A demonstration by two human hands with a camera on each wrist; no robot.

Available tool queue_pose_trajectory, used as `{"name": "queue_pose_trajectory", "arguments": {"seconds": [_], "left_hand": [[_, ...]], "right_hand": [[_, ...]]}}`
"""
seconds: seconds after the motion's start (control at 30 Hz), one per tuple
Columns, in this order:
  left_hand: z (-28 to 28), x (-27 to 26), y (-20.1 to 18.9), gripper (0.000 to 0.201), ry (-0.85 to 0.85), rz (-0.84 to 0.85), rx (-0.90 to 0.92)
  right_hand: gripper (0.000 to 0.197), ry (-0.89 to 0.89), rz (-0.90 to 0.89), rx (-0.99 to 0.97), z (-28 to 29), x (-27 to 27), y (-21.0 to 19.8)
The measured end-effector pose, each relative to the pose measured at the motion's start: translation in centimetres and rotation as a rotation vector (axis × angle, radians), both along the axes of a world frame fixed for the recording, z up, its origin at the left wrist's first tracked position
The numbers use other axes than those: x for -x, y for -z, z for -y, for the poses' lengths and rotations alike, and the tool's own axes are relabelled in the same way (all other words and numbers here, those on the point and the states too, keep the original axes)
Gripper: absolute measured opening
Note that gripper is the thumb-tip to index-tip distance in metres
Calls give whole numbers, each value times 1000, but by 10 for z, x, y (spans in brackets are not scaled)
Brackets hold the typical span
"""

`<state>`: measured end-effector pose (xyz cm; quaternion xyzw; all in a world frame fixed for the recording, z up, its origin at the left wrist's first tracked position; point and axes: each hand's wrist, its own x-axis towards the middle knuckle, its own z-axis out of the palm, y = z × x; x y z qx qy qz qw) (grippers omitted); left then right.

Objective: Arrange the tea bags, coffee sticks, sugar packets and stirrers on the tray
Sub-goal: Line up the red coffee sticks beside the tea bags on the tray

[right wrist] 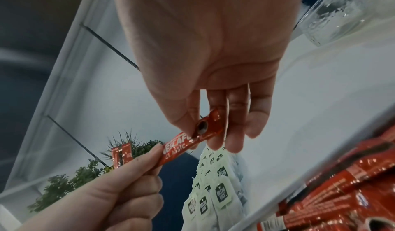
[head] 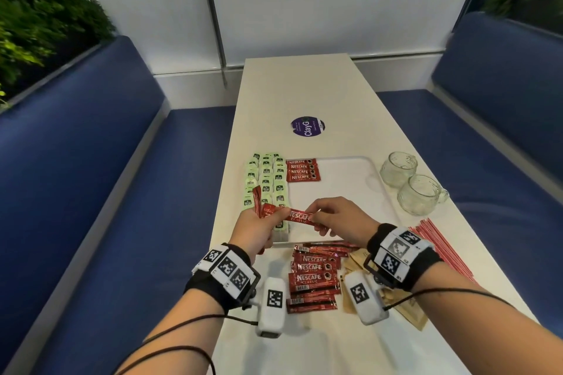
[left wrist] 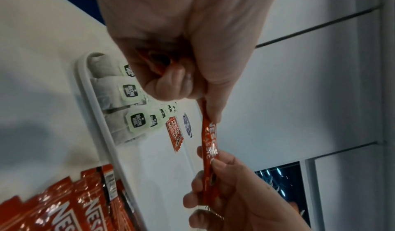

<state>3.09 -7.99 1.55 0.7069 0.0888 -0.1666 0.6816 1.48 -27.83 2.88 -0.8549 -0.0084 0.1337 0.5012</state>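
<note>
A white tray (head: 344, 167) lies on the table with rows of green-tagged tea bags (head: 266, 179) along its left side and a few red coffee sticks (head: 302, 170) at its far end. My left hand (head: 259, 224) grips a small bunch of coffee sticks (head: 262, 207) above the tray's near left corner. My right hand (head: 330, 216) pinches the right end of one coffee stick (head: 300, 217), whose left end my left hand still holds. Loose coffee sticks (head: 315, 274), brown sugar packets (head: 405, 304) and red stirrers (head: 438, 243) lie near the table's front.
Two glass mugs (head: 409, 181) stand right of the tray. A round purple sticker (head: 307, 126) is on the table beyond it. Blue benches (head: 100, 179) flank the narrow table on both sides.
</note>
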Motion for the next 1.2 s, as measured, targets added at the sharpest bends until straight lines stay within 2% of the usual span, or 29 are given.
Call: {"name": "queue_pose_trajectory", "arguments": {"seconds": [0.07, 0.17, 0.23, 0.3, 0.43, 0.57, 0.67, 0.83, 1.0, 1.1, 1.2], "left_hand": [[3, -3, -2, 25, -20, 27, -38], [13, -2, -4, 14, -5, 34, -37], [16, -4, -2, 17, -10, 33, -43], [16, -9, 1, 17, -50, 22, -26], [17, -22, 1, 13, -129, -31, 36], [23, -36, -2, 13, -147, -35, 82], [25, -48, -2, 13, -123, -19, 61], [20, -65, 2, 19, -37, -79, 79], [4, -80, 4, 22, -81, -118, 129], [-1, -84, 9, 18, -108, -123, 181], [-2, -84, 7, 18, -82, -128, 192]], "right_hand": [[12, 2, 9, 9, -2, -4, -2], [20, -40, 22, 22, -7, -12, -3], [17, -64, 23, 21, -9, -19, -1], [19, -4, 16, -17, -5, -27, 1], [25, 177, -22, -191, 8, -39, 3], [21, 240, -87, -487, 17, -52, 1], [20, 235, -147, -576, 26, -64, 2], [17, 323, -140, -442, 40, -82, 18], [17, 449, -214, -196, 67, -96, 59], [14, 451, -221, -48, 69, -105, 76], [19, 472, -195, 53, 65, -121, 87]]}}
